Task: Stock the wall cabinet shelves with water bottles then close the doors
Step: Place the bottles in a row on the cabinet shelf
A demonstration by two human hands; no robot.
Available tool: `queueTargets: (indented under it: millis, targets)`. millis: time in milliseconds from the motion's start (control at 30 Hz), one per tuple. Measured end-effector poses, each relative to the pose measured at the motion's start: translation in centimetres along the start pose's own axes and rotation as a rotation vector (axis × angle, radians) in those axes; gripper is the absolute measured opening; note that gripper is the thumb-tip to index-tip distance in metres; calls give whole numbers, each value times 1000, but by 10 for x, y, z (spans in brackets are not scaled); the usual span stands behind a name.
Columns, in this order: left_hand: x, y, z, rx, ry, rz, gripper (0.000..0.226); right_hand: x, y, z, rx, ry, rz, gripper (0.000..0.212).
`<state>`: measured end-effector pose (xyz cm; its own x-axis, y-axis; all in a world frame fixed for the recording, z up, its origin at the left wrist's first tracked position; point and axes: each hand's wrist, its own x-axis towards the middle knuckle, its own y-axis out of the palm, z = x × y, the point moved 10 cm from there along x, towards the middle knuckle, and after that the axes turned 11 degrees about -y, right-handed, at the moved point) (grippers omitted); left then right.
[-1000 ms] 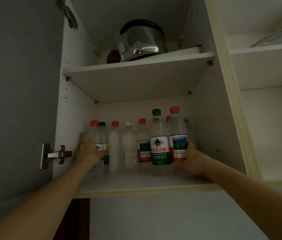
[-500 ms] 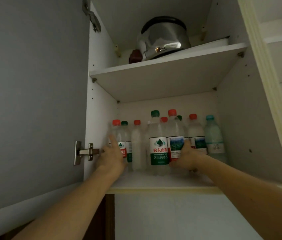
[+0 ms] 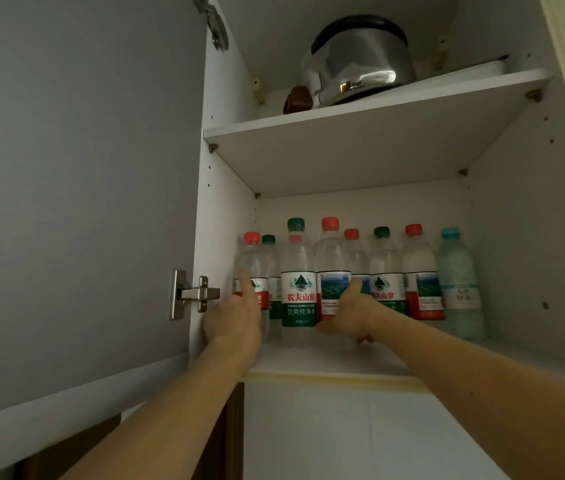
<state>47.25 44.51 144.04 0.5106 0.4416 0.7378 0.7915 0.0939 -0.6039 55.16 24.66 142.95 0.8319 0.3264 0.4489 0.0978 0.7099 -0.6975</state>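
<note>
Head view: the cabinet [image 3: 225,209] stands open, its grey door [image 3: 76,202] swung out to the left. On the lower shelf [image 3: 326,362] a row of water bottles [image 3: 388,271] stands upright, caps red, green and one pale blue.

The left hand [image 3: 236,317] is at the leftmost red-capped bottle [image 3: 252,268]. Its thumb lies straight up the front of the bottle over the label; the other fingers are hidden, so how far they wrap it I cannot tell.

The right hand [image 3: 352,315] grips the tall red-capped bottle [image 3: 332,271] low on its label, thumb up its right side and fingers curled round beneath. A green-label bottle [image 3: 298,289] stands just left of it, between the hands.

On the upper shelf [image 3: 360,116] sits a steel pot [image 3: 357,60].
</note>
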Motion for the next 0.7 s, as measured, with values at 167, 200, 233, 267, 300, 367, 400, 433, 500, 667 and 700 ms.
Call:
queueTargets:
  millis: [167, 200, 233, 267, 300, 367, 400, 433, 500, 667, 700]
  targets:
    - [-8, -18, -25, -312, 213, -40, 62, 3, 3, -3, 28, -25, -33, 114]
    - [-9, -15, -31, -346, 235, 20, 62, 3, 2, -4, 22, -33, -45, 114]
    - [-9, -11, -36, -378, 233, 88, 64, 4, 1, -4, 13, -40, -56, 114]
    - [-8, -6, -39, -397, 219, 148, 67, 4, 0, -5, 5, -47, -63, 116]
    - [-8, -2, -43, -393, 216, 188, 68, 4, 0, -5, 4, -54, -64, 118]
    - [-10, 5, -51, -319, 245, 217, 68, 4, 0, -6, 17, -69, -52, 120]
    - [-11, 6, -53, -284, 263, 214, 66, 4, 1, -7, 22, -78, -42, 121]
    - [-12, 7, -54, -266, 275, 207, 63, 4, 1, -7, 24, -89, -32, 121]
    - [-11, 8, -53, -271, 281, 204, 57, 4, 1, -7, 26, -109, -19, 120]
    - [-6, 12, -36, -301, 204, 224, 50, 7, 9, 4, 13, -124, -20, 120]
    - [-5, 14, -31, -294, 185, 218, 49, 8, 12, 6, 20, -124, -14, 118]
